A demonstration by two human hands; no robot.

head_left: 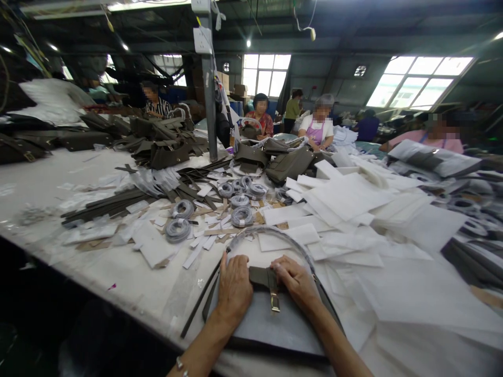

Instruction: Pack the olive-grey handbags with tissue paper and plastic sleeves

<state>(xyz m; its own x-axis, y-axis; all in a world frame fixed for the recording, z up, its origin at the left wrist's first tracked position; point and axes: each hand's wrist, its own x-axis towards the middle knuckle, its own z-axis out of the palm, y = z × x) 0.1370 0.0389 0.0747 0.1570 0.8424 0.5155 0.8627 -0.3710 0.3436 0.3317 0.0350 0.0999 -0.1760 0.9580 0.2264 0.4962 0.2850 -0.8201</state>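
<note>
A grey-green handbag (271,322) lies flat at the near edge of the long white table (47,183), its curved wrapped handle (271,233) arching away from me. My left hand (234,288) rests on the bag's top left, fingers curled over the edge of the flap. My right hand (295,283) presses on the top right, fingertips pinching the flap beside the strap with the brass buckle (274,302).
Coiled grey cords (241,214), white paper sheets (349,196), dark straps (106,204) and scraps lie all over the table. Finished bags (288,165) are piled further back by a grey post (209,89). Several other people sit working at the far side.
</note>
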